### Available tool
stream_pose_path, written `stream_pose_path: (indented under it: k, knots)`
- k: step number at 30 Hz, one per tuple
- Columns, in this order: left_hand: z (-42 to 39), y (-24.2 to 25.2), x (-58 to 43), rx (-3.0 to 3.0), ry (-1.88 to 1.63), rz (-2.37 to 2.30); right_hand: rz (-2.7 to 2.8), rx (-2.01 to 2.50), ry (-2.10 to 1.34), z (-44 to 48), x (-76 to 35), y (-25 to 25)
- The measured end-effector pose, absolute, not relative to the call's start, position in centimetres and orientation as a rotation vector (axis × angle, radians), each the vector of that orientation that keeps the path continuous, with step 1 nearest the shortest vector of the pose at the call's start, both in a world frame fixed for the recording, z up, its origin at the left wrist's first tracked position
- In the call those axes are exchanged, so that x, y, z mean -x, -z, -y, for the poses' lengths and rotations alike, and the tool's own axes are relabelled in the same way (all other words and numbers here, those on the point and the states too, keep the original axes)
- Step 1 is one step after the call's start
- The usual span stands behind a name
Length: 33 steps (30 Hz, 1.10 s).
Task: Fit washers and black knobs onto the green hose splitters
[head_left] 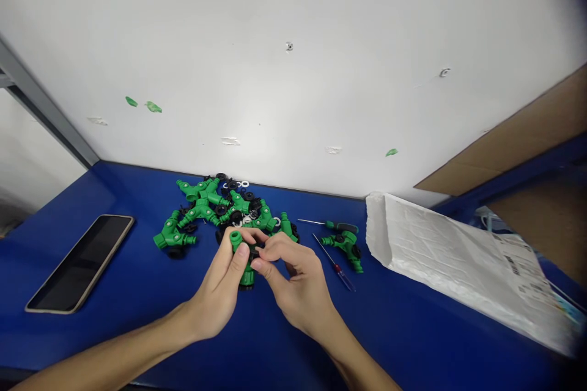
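Note:
My left hand [220, 284] grips an upright green plastic hose connector [239, 255], with the fingers wrapped round its body. My right hand [293, 275] pinches a small black part [255, 252] at the connector's side, and the fingertips hide most of it. Behind my hands lies a heap of similar green Y-shaped hose connectors [206, 208], mixed with black nuts [232, 184] and white washers [244, 184]. One more green connector [343, 247] rests apart to the right.
On the blue workbench [275, 342] lie a green-handled screwdriver [332, 225] and a thin red-handled screwdriver [336, 266]. A black smartphone [80, 264] sits at left. A white woven sack [454, 263] lies at right, against a white wall [293, 43].

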<state>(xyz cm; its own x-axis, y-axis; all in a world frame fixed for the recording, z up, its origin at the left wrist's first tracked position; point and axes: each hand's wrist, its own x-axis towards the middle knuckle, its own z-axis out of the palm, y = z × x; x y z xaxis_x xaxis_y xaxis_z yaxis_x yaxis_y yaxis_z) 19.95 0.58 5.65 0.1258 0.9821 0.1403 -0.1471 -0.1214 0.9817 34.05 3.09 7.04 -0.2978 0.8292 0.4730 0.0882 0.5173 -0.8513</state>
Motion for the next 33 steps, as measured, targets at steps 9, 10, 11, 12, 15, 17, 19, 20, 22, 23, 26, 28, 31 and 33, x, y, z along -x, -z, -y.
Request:
stream_pose_path:
  k: [9, 10, 11, 12, 15, 17, 19, 20, 22, 23, 26, 28, 31, 33]
  knots:
    - [-0.6, -4.6, -19.3, -1.544, -1.212, -0.985, 1.65, 0.859, -1.081, -2.8, -34.2, -6.4]
    - [-0.7, -4.6, -19.3, -1.56, -1.203, -0.985, 1.655, 0.861, -1.073, -2.8, -34.2, -6.4]
    - [-0.7, -4.6, -19.3, -1.567, -1.198, -0.986, 1.664, 0.86, -1.057, -2.9, -34.2, -6.4]
    - [-0.8, -4.7, -19.3, -1.563, -1.196, -0.991, 1.675, 0.853, -1.031, -2.9, -34.1, -6.4]
    - [-0.9, -4.9, -19.2, -1.508, -1.181, -1.015, 1.756, 0.8, -0.91, -3.1, -34.0, -6.5]
    - [-1.0, -5.1, -19.2, -1.451, -1.171, -1.009, 1.812, 0.771, -0.853, -3.3, -33.9, -6.5]
    - [-1.1, -5.3, -19.2, -1.39, -1.17, -0.987, 1.836, 0.75, -0.832, -3.5, -33.9, -6.5]
    - [-1.2, -5.4, -19.3, -1.362, -1.171, -0.979, 1.84, 0.738, -0.825, -3.7, -33.9, -6.5]
    - [-1.3, -5.4, -19.3, -1.311, -1.166, -0.973, 1.87, 0.7, -0.799, -4.0, -34.0, -6.5]
    - [-1.4, -5.4, -19.4, -1.284, -1.159, -0.972, 1.897, 0.68, -0.784, -4.1, -34.1, -6.4]
    - [-1.6, -5.4, -19.4, -1.21, -1.162, -0.965, 1.98, 0.646, -0.768, -4.5, -34.2, -6.3]
    - [-1.6, -5.3, -19.4, -1.197, -1.193, -0.961, 1.97, 0.67, -0.796, -4.6, -34.2, -6.2]
    - [-1.4, -5.1, -19.3, -1.253, -1.222, -0.987, 1.889, 0.744, -0.872, -4.5, -34.1, -6.1]
    - [-1.2, -4.8, -19.3, -1.304, -1.212, -1.024, 1.85, 0.798, -0.938, -4.4, -34.0, -6.0]
